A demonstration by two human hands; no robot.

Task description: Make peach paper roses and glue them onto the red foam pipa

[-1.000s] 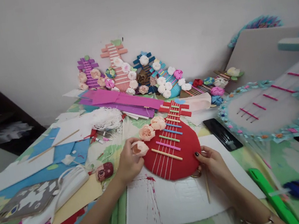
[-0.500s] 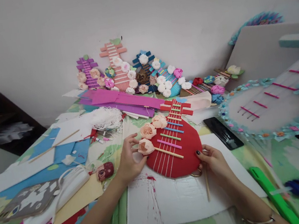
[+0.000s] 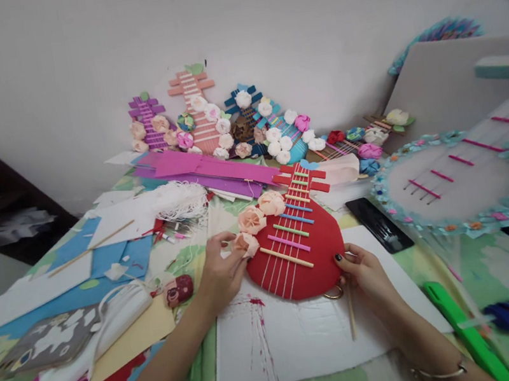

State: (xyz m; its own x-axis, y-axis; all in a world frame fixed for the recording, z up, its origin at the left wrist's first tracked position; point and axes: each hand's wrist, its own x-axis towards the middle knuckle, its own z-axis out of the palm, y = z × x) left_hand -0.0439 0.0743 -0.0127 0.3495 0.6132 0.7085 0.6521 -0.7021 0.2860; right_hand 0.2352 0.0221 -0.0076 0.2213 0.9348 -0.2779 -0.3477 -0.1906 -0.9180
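Note:
A red craft lute [image 3: 317,238] with white strings and coloured bars across its front is tilted over a white board [image 3: 245,372]. Two peach paper flowers sit along its upper left edge. My left hand [image 3: 221,270] is closed on the lowest peach paper flower [image 3: 246,244], at the lute's left edge. On the lower right, my right hand [image 3: 364,270] grips the lute's rim, thumb on the front and fingers behind. A thin wooden stick [image 3: 351,313] points down from beneath that hand, and a ring-shaped metal piece [image 3: 333,294] shows under the lute's edge.
Several decorated craft lutes [image 3: 196,109] lean against the back wall. A large round-bodied piece [image 3: 456,184] stands at right, near a black phone [image 3: 380,225] and a green glue gun-like tool [image 3: 464,325]. White string [image 3: 181,199], a patterned phone case [image 3: 46,339] and coloured sheets lie left.
My left fingers have moved in from beside the lowest flower and closed on it. That flower has shifted slightly left and up. My right hand keeps its grip on the lute.

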